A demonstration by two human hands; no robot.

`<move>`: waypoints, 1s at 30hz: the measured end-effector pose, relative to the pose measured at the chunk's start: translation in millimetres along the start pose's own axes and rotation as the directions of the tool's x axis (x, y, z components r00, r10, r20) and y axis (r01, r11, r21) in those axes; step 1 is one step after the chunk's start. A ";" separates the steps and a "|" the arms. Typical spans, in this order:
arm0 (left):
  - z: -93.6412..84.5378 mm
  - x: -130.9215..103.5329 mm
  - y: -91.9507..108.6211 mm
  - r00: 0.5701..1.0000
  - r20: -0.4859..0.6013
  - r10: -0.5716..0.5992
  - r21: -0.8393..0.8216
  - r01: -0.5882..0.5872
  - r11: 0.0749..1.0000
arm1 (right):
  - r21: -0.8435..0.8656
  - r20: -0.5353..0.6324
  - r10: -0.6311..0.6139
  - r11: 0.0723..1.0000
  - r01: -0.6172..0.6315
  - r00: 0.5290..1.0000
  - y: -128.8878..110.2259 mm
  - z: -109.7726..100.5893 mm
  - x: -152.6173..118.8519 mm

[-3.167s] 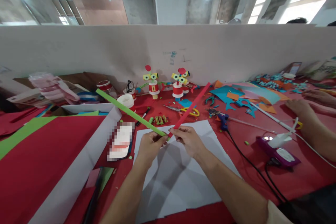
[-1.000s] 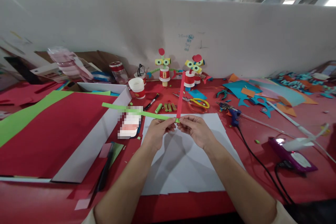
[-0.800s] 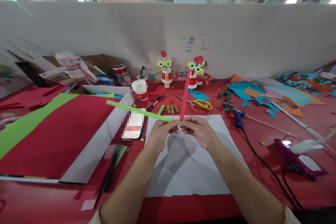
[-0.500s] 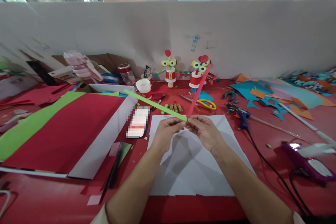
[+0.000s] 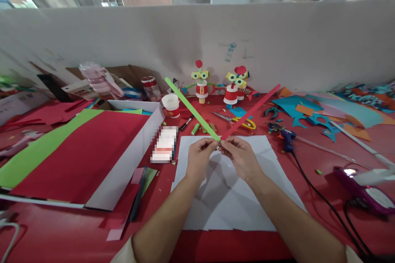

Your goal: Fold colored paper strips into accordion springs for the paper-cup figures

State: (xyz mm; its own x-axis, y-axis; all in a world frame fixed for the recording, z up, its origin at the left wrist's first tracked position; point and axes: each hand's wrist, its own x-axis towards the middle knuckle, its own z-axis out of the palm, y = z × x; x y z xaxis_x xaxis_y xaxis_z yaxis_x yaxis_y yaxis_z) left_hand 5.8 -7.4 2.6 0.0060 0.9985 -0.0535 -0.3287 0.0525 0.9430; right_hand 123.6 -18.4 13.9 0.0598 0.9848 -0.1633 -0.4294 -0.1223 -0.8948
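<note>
My left hand (image 5: 200, 157) and my right hand (image 5: 240, 156) meet just above the stack of white paper (image 5: 228, 207), both closed in a pinch. Between the left fingertips is the lower end of a green paper strip (image 5: 191, 108), which slants up and to the left. A red paper strip (image 5: 253, 111) rises to the right from the right fingertips. The two strips come together at the fingertips in a V; my fingers partly hide the joint. Behind the hands lie small folded green paper springs (image 5: 196, 128) and yellow-handled scissors (image 5: 247, 123).
On the left are a white box (image 5: 108, 187) with red and green sheets and a phone (image 5: 164, 144). Paper-cup figures (image 5: 202, 89) stand at the back. To the right lie a blue glue gun (image 5: 288, 139) with its cord, blue paper scraps (image 5: 288, 107) and a purple device (image 5: 364, 193).
The green strip has swung up to a steeper slant, and the red strip has tipped over to the right. Both hands still pinch at the joint in nearly the same place.
</note>
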 end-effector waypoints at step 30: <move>-5.9 3.3 15.8 0.949 0.093 -0.300 -0.013 0.302 0.953 | -0.294 0.329 -0.063 0.941 0.166 0.942 -6.2 -32.1 23.9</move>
State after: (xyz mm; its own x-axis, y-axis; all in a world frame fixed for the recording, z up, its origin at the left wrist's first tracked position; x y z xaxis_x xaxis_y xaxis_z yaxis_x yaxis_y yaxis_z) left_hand -5.0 -3.4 15.4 0.1922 0.9334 -0.3031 -0.3240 0.3519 0.8782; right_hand 156.6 1.9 2.3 -0.2133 0.9762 0.0396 -0.1290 0.0120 -0.9916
